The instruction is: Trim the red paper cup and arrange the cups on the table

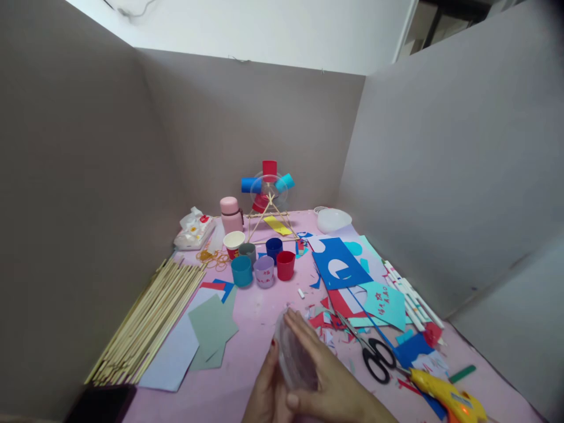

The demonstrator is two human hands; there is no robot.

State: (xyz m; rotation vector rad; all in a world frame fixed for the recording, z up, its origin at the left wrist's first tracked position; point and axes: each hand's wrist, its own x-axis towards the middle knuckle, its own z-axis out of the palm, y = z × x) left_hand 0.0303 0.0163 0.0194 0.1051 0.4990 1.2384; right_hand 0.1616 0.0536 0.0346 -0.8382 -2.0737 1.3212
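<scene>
Clear plastic disc [294, 359] is at the near edge of the pink table [255, 305], bottom centre of view, held on edge and clamped between both hands. Right hand [328, 379] lies flat against its right face, fingers straight and together, thumb hooked under the lower rim. Left hand [264, 390] presses on the left face, one fingertip up at the rim; the rest of that hand is mostly hidden behind the disc. Both are gripping it, neither is open. Can't tell if it's a lid or a shallow dish.

Around it: paper scraps just beyond the fingertips, black-handled scissors [374, 352] to the right, yellow glue gun [449, 399] further right near the table edge. Grey-green paper [214, 329] lies to the left, with a bundle of bamboo sticks [150, 320] along the left wall. Further back there is a cluster of small cups [264, 264], then a stick-frame wheel model [268, 194] with cups on it, well apart from the hands. Pink flask [231, 214] stands left of the model, white bowl [333, 219] right of it.
</scene>
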